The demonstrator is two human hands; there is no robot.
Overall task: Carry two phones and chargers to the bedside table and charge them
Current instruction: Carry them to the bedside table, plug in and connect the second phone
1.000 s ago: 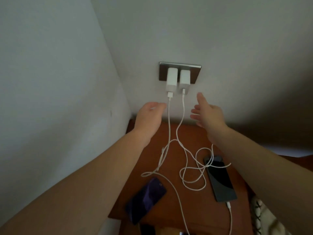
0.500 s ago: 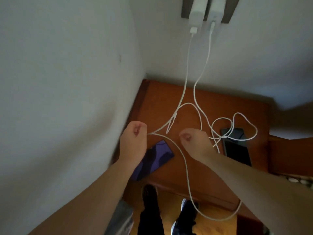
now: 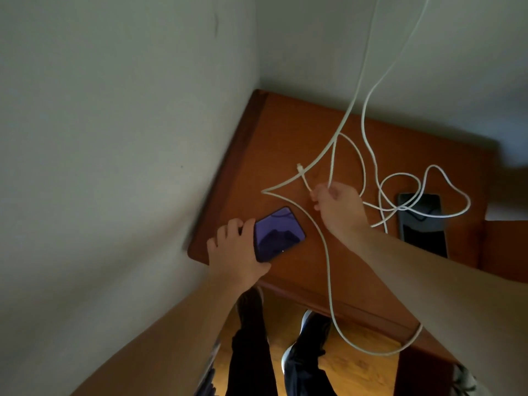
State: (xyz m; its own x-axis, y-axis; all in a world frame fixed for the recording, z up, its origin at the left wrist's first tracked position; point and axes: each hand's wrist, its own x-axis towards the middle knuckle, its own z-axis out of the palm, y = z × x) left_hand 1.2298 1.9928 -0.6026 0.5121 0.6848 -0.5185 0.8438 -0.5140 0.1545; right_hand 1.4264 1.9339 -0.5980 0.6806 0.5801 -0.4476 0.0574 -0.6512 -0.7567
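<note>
Phone (image 3: 278,232) (glossy, rectangular) is gripped by left hand (image 3: 235,254), while right hand (image 3: 338,208) pinches thin white cable (image 3: 305,178).

White cables (image 3: 328,252); purple-screened phone (image 3: 278,232); reddish-brown table (image 3: 285,132).

Two pale walls (image 3: 114,110) meet in a corner. Below lies a yellow wooden floor (image 3: 351,375). Dark trousers (image 3: 248,352) and shoes (image 3: 311,321) stand there.

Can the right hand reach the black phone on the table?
Probably yes: the flat black phone lies near the right hand, but white cable loops cross it and its fingers pinch a cable.
</note>
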